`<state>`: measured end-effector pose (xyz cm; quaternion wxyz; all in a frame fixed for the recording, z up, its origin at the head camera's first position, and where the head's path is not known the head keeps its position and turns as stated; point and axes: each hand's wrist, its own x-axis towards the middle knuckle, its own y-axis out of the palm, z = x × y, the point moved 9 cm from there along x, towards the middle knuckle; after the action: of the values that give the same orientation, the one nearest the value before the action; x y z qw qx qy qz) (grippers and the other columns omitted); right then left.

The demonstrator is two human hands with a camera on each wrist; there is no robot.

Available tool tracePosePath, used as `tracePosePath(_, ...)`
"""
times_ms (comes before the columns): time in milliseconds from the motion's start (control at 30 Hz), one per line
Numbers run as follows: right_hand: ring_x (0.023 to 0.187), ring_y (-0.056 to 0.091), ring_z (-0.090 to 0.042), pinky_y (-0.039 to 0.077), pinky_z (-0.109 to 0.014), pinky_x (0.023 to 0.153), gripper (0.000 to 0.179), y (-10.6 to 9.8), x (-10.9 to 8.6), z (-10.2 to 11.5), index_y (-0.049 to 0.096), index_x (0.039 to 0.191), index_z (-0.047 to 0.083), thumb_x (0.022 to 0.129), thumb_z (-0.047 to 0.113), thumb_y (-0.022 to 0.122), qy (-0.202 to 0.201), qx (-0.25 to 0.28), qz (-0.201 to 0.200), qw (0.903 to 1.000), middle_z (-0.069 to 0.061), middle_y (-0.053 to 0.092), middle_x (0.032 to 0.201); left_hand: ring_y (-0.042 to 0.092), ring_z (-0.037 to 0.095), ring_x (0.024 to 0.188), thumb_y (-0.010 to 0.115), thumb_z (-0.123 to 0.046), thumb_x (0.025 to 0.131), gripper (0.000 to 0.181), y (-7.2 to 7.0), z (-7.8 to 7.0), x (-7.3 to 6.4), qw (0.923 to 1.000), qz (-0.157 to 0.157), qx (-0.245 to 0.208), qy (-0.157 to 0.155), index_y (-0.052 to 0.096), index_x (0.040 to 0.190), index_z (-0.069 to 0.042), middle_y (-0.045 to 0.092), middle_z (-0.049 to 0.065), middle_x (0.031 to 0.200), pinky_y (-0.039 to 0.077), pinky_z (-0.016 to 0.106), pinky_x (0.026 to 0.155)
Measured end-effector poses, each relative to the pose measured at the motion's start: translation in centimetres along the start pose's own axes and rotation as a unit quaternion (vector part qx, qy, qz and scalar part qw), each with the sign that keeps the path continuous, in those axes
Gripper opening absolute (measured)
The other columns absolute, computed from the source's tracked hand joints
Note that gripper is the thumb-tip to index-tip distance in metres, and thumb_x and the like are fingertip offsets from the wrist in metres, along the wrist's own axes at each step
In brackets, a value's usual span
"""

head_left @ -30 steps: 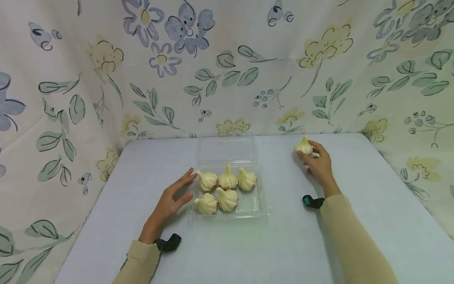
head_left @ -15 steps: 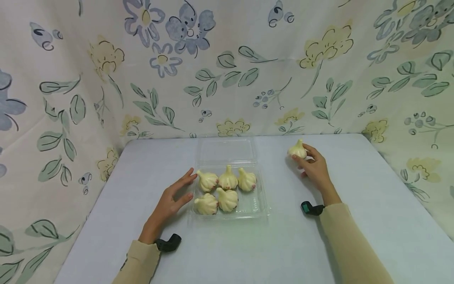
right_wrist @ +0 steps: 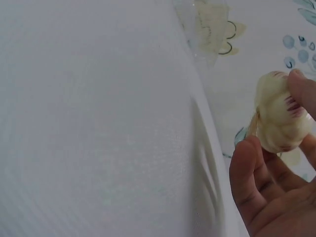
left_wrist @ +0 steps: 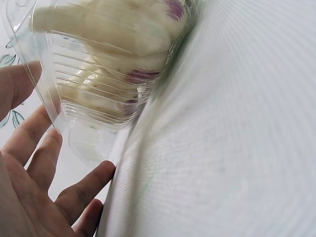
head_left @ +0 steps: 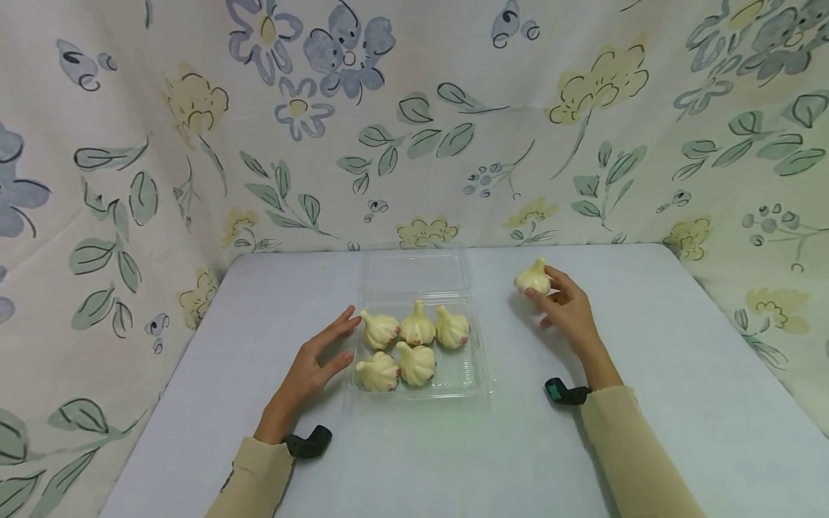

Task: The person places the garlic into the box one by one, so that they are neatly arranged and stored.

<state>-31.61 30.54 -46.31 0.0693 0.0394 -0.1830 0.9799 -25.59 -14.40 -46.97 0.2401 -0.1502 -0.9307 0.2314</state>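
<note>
My right hand (head_left: 570, 313) pinches a garlic bulb (head_left: 533, 278) between thumb and fingers, above the table to the right of the box. In the right wrist view the held bulb (right_wrist: 279, 113) shows purple streaks. A clear plastic box (head_left: 456, 378) holds several garlic bulbs (head_left: 417, 365) in two rows, with a bare spot at its front right corner. My left hand (head_left: 317, 363) has its fingers spread at the box's left side. In the left wrist view the fingertips (left_wrist: 53, 140) touch the clear rim.
The box's clear lid (head_left: 414, 275) lies folded back behind it on the white table (head_left: 518, 453). A floral curtain (head_left: 414, 144) hangs behind the table. Black wrist cameras (head_left: 309, 442) sit on both wrists.
My right hand has moved left and slightly nearer with the garlic bulb, toward the box. The left hand and the box have stayed in place.
</note>
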Motion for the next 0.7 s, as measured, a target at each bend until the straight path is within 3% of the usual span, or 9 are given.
tracePosePath(200,0.082,0.062,-0.005,0.058,-0.029,0.057,0.067,0.9,-0.5,0.5,0.048,0.152,0.018,0.094,0.033,0.075,-0.017,0.011,0.018,0.9996,0.004,0.059,0.119,0.052,0.01,0.139,0.064,-0.007,0.096,0.057,0.0,-0.2,0.0,1.0,0.0,-0.004,0.003,0.051,0.151,-0.017,0.034,0.005,0.167,0.024,0.018,0.119)
tracePosePath(467,0.086,0.062,-0.007,0.057,-0.026,0.066,0.062,1.7,-0.9,1.1,0.052,0.148,0.014,0.093,0.028,0.077,-0.032,0.008,0.051,0.9982,0.013,0.062,0.117,0.055,0.019,0.139,0.064,-0.006,0.096,0.057,0.0,-0.3,0.1,1.0,0.002,-0.003,0.005,0.051,0.15,-0.015,0.034,0.006,0.166,0.026,0.018,0.118)
tracePosePath(700,0.09,0.063,-0.008,0.056,-0.026,0.07,0.061,2.1,-1.3,2.0,0.052,0.148,0.015,0.093,0.024,0.076,-0.054,0.015,0.061,0.9966,0.015,0.065,0.115,0.053,0.014,0.14,0.065,-0.005,0.096,0.057,-0.1,-0.6,0.0,0.9999,0.003,-0.01,0.011,0.051,0.15,-0.014,0.035,0.008,0.166,0.027,0.018,0.118)
